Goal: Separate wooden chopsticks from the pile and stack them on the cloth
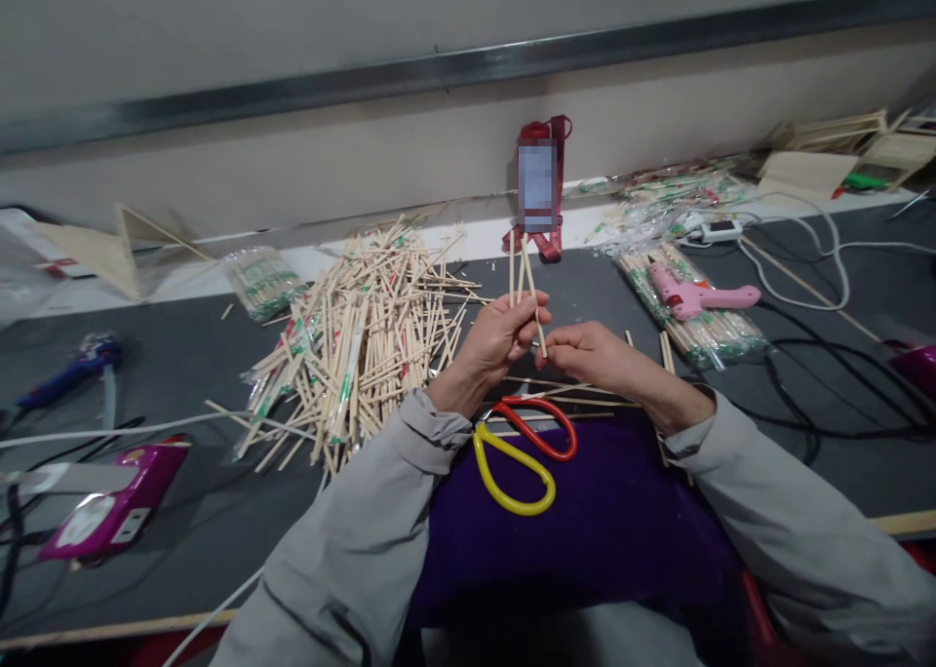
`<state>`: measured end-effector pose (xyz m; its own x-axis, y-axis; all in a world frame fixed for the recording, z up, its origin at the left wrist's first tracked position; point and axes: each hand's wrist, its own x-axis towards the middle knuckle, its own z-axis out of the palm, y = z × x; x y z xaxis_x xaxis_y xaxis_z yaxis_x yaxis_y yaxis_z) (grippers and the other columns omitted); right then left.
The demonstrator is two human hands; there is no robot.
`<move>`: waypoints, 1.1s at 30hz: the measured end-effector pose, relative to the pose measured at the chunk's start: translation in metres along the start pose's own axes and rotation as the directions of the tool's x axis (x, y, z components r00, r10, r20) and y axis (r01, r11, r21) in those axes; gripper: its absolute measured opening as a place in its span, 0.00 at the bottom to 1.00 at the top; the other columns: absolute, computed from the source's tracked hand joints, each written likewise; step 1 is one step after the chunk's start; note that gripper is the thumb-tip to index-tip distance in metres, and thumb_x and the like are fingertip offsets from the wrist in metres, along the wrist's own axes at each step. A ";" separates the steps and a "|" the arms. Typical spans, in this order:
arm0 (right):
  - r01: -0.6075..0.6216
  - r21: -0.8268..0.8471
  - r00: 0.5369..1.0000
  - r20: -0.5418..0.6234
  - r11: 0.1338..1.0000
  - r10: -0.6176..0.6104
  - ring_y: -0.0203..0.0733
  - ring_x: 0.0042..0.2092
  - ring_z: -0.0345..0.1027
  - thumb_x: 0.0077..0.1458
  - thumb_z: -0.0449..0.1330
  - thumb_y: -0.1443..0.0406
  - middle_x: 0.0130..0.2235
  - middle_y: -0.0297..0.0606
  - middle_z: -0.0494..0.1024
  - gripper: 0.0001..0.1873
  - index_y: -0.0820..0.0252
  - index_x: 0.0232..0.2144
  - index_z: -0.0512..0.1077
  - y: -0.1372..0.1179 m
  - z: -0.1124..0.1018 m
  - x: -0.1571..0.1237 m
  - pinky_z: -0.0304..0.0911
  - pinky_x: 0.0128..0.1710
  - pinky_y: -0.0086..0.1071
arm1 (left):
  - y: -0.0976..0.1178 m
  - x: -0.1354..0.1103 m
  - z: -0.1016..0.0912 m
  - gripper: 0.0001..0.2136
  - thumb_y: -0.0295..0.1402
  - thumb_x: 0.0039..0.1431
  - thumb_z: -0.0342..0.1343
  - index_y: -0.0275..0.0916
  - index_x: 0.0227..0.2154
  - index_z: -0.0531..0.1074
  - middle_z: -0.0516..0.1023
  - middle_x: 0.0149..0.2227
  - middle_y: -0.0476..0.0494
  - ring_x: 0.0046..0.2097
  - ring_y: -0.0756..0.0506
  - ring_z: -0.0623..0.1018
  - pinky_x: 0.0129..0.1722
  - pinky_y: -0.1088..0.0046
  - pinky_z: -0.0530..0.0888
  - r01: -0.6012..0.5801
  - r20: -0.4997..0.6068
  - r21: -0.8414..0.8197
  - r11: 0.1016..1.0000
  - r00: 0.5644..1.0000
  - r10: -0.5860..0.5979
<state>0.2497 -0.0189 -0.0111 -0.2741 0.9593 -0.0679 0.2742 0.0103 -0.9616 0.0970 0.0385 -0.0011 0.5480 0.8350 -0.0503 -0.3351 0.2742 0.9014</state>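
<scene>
Several thin wooden chopsticks (522, 272) stand up from my left hand (497, 335), whose fingers are closed around them. With its fingers pinched, my right hand (589, 353) grips the lower end of one of these chopsticks, just right of my left hand. Below both hands lie scissors (537, 507) with one red and one yellow handle, partly over a dark purple cloth (600, 521). More loose sticks rest on the table under my wrists. A large heap of wooden chopsticks (380, 326), some in printed wrappers, spreads out left of my left hand.
A phone (537, 184) in a red holder leans against the wall. At right, a pink glue gun (702, 294) lies on bagged chopsticks (723, 340) beside cables. A blue glue gun (73, 370) and a magenta device (121, 501) are at left.
</scene>
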 end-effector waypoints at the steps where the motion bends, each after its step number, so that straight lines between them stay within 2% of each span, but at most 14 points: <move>1: -0.007 0.004 1.000 -0.015 1.000 0.007 0.28 0.20 0.47 0.50 0.55 0.64 0.18 0.27 0.61 0.09 0.62 0.25 0.74 0.000 -0.001 0.000 0.40 0.19 0.25 | 0.001 -0.001 0.000 0.08 0.33 0.57 0.59 0.33 0.36 0.72 0.71 0.27 0.52 0.17 0.60 0.55 0.13 0.83 0.49 0.003 0.010 0.001 1.000 1.000 -0.003; 5: -0.086 0.207 0.983 -0.143 0.975 0.117 0.28 0.19 0.47 0.48 0.57 0.61 0.19 0.27 0.62 0.09 0.62 0.28 0.74 0.002 -0.012 0.004 0.39 0.18 0.26 | 0.003 -0.003 0.000 0.10 0.36 0.58 0.58 0.36 0.40 0.72 0.70 0.27 0.52 0.21 0.58 0.60 0.15 0.83 0.53 -0.021 0.019 0.049 0.999 1.000 0.020; 7: -0.033 0.275 0.971 -0.219 0.961 0.096 0.29 0.20 0.50 0.48 0.59 0.60 0.20 0.28 0.64 0.12 0.62 0.32 0.76 0.002 -0.020 0.006 0.41 0.18 0.26 | 0.000 -0.002 0.001 0.11 0.38 0.60 0.56 0.37 0.41 0.73 0.69 0.27 0.52 0.23 0.57 0.62 0.18 0.83 0.57 -0.038 0.037 0.124 0.992 0.999 0.033; 9: 0.046 0.275 0.953 -0.301 0.960 0.041 0.29 0.20 0.50 0.48 0.61 0.59 0.21 0.29 0.66 0.15 0.63 0.36 0.77 -0.002 -0.025 0.008 0.42 0.18 0.26 | -0.004 0.001 0.004 0.11 0.40 0.61 0.55 0.36 0.38 0.73 0.69 0.28 0.51 0.26 0.56 0.66 0.25 0.83 0.63 -0.084 0.073 0.222 0.971 0.995 0.069; 12: 0.123 0.238 0.928 -0.373 0.963 -0.026 0.28 0.20 0.49 0.48 0.63 0.58 0.20 0.29 0.66 0.15 0.62 0.36 0.78 -0.013 -0.029 0.011 0.42 0.18 0.27 | -0.010 0.008 0.009 0.12 0.41 0.62 0.53 0.36 0.35 0.72 0.71 0.28 0.50 0.31 0.55 0.69 0.34 0.80 0.67 -0.135 0.123 0.312 0.940 0.987 0.101; 14: 0.173 0.189 0.931 -0.352 0.967 -0.098 0.29 0.20 0.52 0.50 0.62 0.59 0.20 0.30 0.68 0.11 0.61 0.29 0.77 -0.019 -0.032 0.015 0.47 0.20 0.27 | -0.012 0.014 0.011 0.13 0.43 0.62 0.53 0.37 0.35 0.70 0.71 0.29 0.50 0.31 0.54 0.70 0.35 0.78 0.67 -0.145 0.159 0.338 0.930 0.983 0.095; 17: 0.248 0.075 0.925 -0.313 0.966 -0.214 0.33 0.24 0.61 0.52 0.59 0.61 0.21 0.32 0.69 0.11 0.60 0.22 0.74 -0.023 -0.038 0.021 0.55 0.24 0.28 | -0.012 0.025 0.010 0.13 0.42 0.62 0.50 0.37 0.32 0.68 0.70 0.29 0.50 0.30 0.53 0.69 0.34 0.78 0.66 -0.206 0.233 0.455 0.866 0.967 0.108; 21: 0.285 -0.095 0.897 -0.325 0.954 -0.300 0.34 0.26 0.64 0.53 0.58 0.61 0.24 0.33 0.71 0.11 0.59 0.23 0.75 -0.014 -0.044 0.027 0.59 0.28 0.29 | -0.012 0.039 0.003 0.12 0.35 0.62 0.47 0.36 0.27 0.70 0.71 0.28 0.50 0.31 0.52 0.69 0.35 0.78 0.65 -0.271 0.284 0.657 0.703 0.953 0.102; 23: 0.278 -0.143 0.898 -0.312 0.950 -0.310 0.35 0.27 0.65 0.54 0.58 0.61 0.25 0.33 0.72 0.11 0.59 0.24 0.76 -0.008 -0.046 0.028 0.59 0.29 0.30 | -0.014 0.044 0.000 0.11 0.33 0.61 0.47 0.35 0.27 0.71 0.72 0.29 0.49 0.33 0.52 0.70 0.38 0.78 0.66 -0.277 0.305 0.700 0.658 0.950 0.075; 28: 0.293 -0.293 0.909 -0.210 0.910 -0.360 0.39 0.32 0.68 0.57 0.55 0.63 0.20 0.32 0.72 0.12 0.57 0.26 0.77 0.001 -0.048 0.028 0.60 0.36 0.32 | -0.020 0.048 -0.008 0.10 0.25 0.55 0.46 0.35 0.29 0.74 0.76 0.32 0.47 0.36 0.50 0.73 0.42 0.75 0.68 -0.248 0.358 0.719 0.649 0.933 -0.040; 33: 0.312 -0.316 0.905 -0.186 0.896 -0.381 0.40 0.34 0.69 0.58 0.56 0.61 0.21 0.33 0.74 0.13 0.58 0.24 0.75 -0.002 -0.049 0.029 0.60 0.39 0.32 | -0.021 0.053 -0.013 0.10 0.26 0.55 0.47 0.36 0.27 0.74 0.76 0.31 0.46 0.35 0.50 0.74 0.42 0.74 0.68 -0.300 0.426 0.703 0.645 0.904 -0.043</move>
<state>0.2862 0.0229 0.0017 -0.1809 0.9173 0.3548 0.4509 0.3980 -0.7989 0.1231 0.0833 -0.0280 0.8362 0.5396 0.0985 0.1582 -0.4091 0.8987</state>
